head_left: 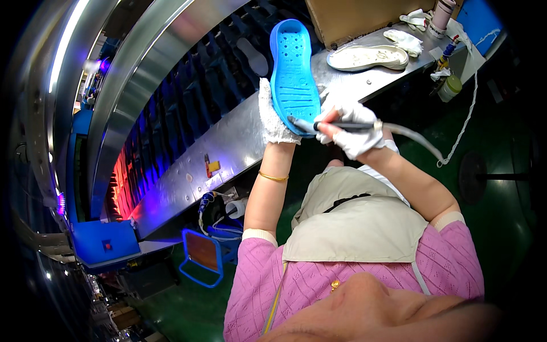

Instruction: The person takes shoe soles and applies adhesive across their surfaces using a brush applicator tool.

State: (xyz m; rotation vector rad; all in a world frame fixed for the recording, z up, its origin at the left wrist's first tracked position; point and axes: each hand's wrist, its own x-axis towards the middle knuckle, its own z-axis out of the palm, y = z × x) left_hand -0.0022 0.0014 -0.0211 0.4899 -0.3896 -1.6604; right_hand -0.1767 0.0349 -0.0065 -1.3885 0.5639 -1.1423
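My left hand, in a white knit glove, grips a bright blue shoe sole by its near end and left edge. The sole's inner face is up, with small holes at the far end and ridges across the middle. My right hand, gloved with bare fingertips showing, holds a pen-like tool joined to a pale hose. Its tip lies at the near end of the sole; blur hides whether it touches.
A metal ledge runs beside a conveyor carrying a grey sole. Beyond my hands lie a white shoe, gloves, a cardboard box and a pink bottle. A blue-framed stool stands at lower left.
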